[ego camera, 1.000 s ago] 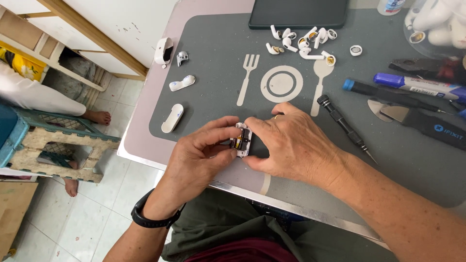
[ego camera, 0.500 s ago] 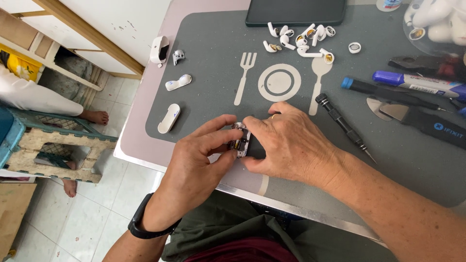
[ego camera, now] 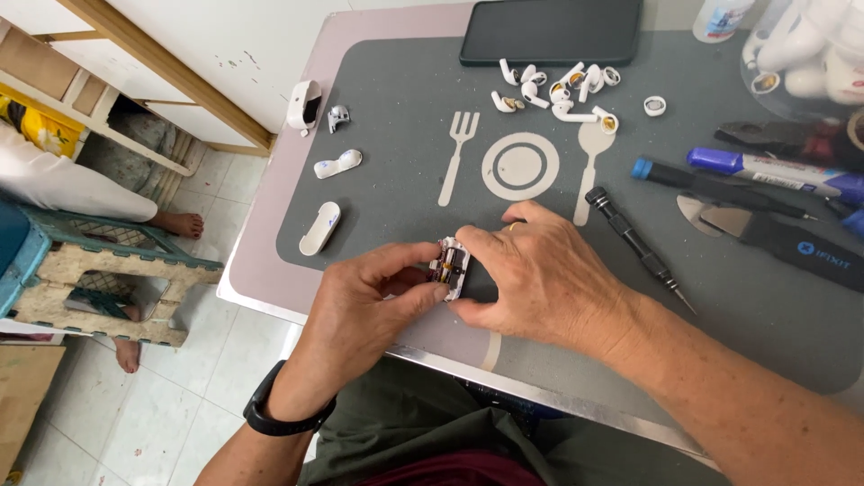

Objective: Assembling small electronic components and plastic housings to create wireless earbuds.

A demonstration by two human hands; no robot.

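The left hand was brought in from seven o'clock, wrist ringed by a black band, knuckles up, fingers curled inward. The right hand was laid in from four o'clock, palm down, forearm stretched across the table's near corner. Between the two, a small white plastic housing with exposed brass-coloured innards was pinched: thumb and fingertips of the left hand were pressed to its nine o'clock side, thumb and forefinger of the right were clamped on its three o'clock side. The housing was held just above the grey silicone mat printed with a pale fork, plate and spoon, close to the mat's near edge at six o'clock.

Just beyond that edge, the table's metal-trimmed rim was seen, with the lap directly below. Open mat was left at twelve o'clock, up to the printed plate. At three o'clock, a black precision screwdriver was lying slantwise, near the right hand but apart from it. At ten o'clock, an oblong white plastic shell was resting, well apart. A cluster of white earbud parts was scattered far off at twelve o'clock.
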